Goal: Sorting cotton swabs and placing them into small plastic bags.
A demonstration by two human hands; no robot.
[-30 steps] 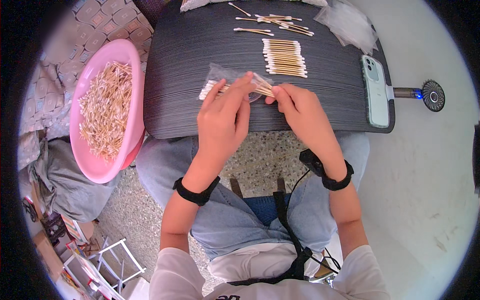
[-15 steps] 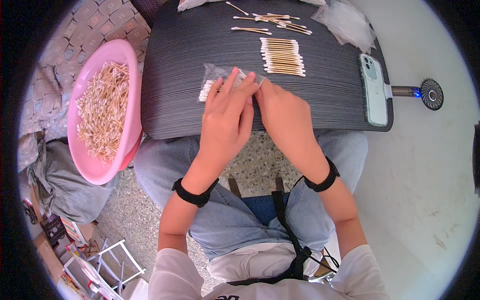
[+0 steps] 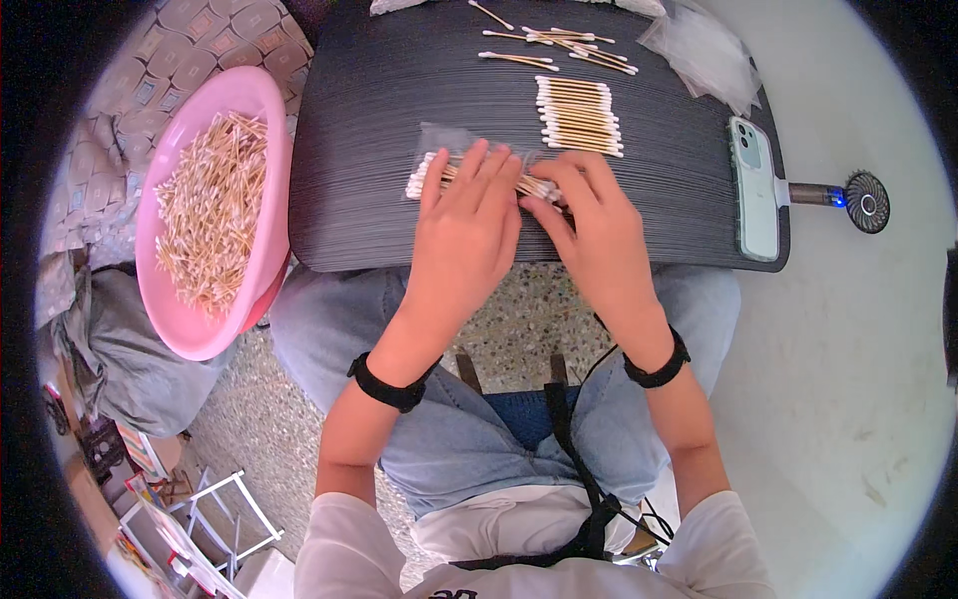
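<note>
Left hand: left hand [image 3: 469, 205] laid over the bundle, fingers extended and slightly parted; whether it is gripped underneath cannot be told.
Right hand: fingers of the right hand [image 3: 542, 187] half curled; right ends of the bundle seemingly pinched between thumb and fingers.
Swab bundle [image 3: 417, 184]: under the left hand, white tips poking out to its left; seemingly at least partly bagged.
Clear bag [image 3: 447, 135]: thin, crinkly, glossy film, just beyond the left fingers; largely covered, sealing cannot be told.
Done, as judged: one bundle gathered; swab row [image 3: 579, 115] lined up just beyond the right hand, tips roughly even.
Left, as judged: row not bagged; loose swabs [image 3: 574, 42] scattered farther beyond the right hand; swab heap [image 3: 212, 215] unsorted, well left of the left hand.
Swab make: slim tan sticks, wood-like, soft white tips at both ends.
Tub [image 3: 271, 150]: smooth pink plastic, rounded, holding the heap.
Spare bags [image 3: 704, 60]: flat, translucent, piled beyond and right of the right hand.
Worktop [image 3: 359, 130]: dark, fine-grooved, rounded corners, beneath both hands.
</note>
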